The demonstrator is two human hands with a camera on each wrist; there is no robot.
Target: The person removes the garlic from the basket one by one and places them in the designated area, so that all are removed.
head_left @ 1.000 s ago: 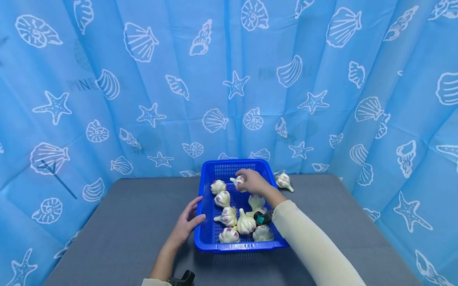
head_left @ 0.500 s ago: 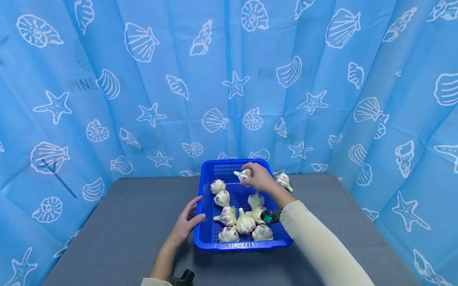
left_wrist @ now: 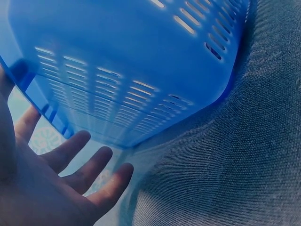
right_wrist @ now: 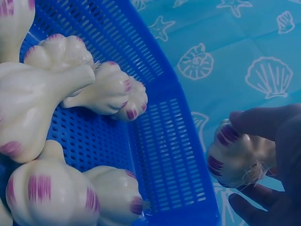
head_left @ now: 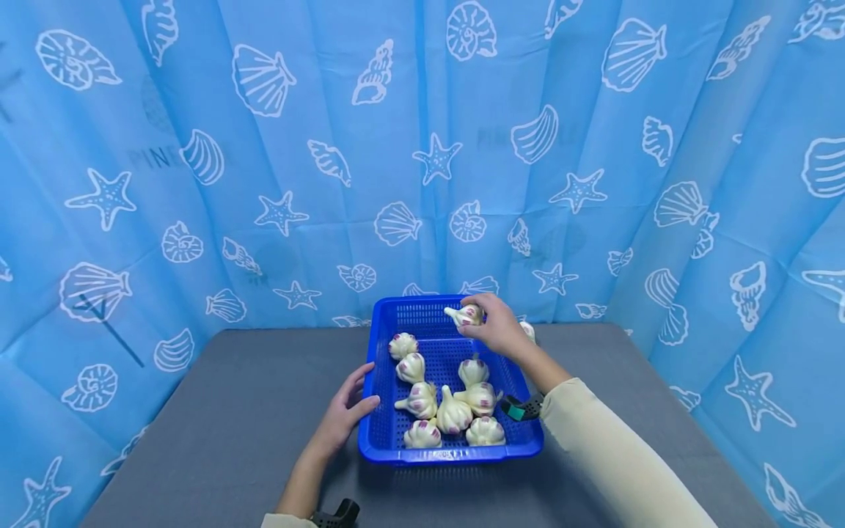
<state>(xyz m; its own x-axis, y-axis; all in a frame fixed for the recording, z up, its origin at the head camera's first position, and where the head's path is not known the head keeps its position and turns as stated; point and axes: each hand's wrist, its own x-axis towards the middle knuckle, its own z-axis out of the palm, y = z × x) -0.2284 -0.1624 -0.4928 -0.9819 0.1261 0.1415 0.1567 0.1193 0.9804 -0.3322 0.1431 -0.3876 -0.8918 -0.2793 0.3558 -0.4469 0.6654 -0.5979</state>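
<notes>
A garlic bulb (head_left: 467,315) with purple streaks is held between the thumb and fingers of my right hand (head_left: 496,326). The hand is over the far right corner of the blue plastic basket (head_left: 450,456), and in the right wrist view the bulb (right_wrist: 233,157) shows just outside the rim, its stem partly hidden by the hand. My left hand (head_left: 345,407) rests at the basket's left rim, thumb on the edge. In the left wrist view its fingers (left_wrist: 101,165) stretch loosely spread beside the slotted wall. Several garlic bulbs (head_left: 454,412) lie in the basket.
Another garlic bulb (head_left: 528,331) lies on the grey tabletop (head_left: 277,389) behind my right hand, mostly hidden by it. A blue curtain (head_left: 422,147) with white shell and starfish prints hangs close behind and along both sides of the table.
My right hand has lifted the garlic bulb from inside the basket and carried it right and away toward the far right corner. The left hand has stayed at the rim.
</notes>
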